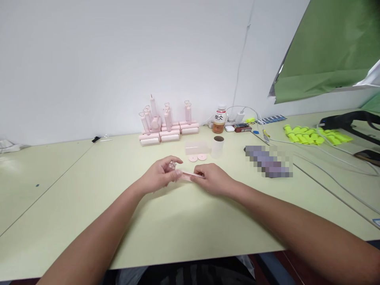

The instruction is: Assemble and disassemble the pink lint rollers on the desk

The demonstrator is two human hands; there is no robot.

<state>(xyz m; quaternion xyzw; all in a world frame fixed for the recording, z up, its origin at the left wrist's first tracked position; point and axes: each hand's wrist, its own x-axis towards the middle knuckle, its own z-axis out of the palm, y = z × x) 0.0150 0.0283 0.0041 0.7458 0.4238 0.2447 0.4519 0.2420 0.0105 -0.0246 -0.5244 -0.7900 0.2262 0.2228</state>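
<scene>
Forearms, two, bare, nearest the viewer, cut off by the lower frame edge. Table (59, 221), pale green.

Left hand (158, 176): fingers curled, tips pinched on the left end of a slim pink piece (187, 176); a small clear part at the fingertips, too blurred to identify.

Right hand (212, 178): fingers closed over the piece's right end (that end hidden beneath them). The piece lies between both hands, low over the table.

Behind: two pink discs (197, 157), clear box (196, 148), white tube (217, 146), pink rollers (166, 126), bottle (219, 118).

Matt pale-green table (184, 225), smooth pink plastic strip (187, 176), glossy plastic bottle (219, 118)
</scene>
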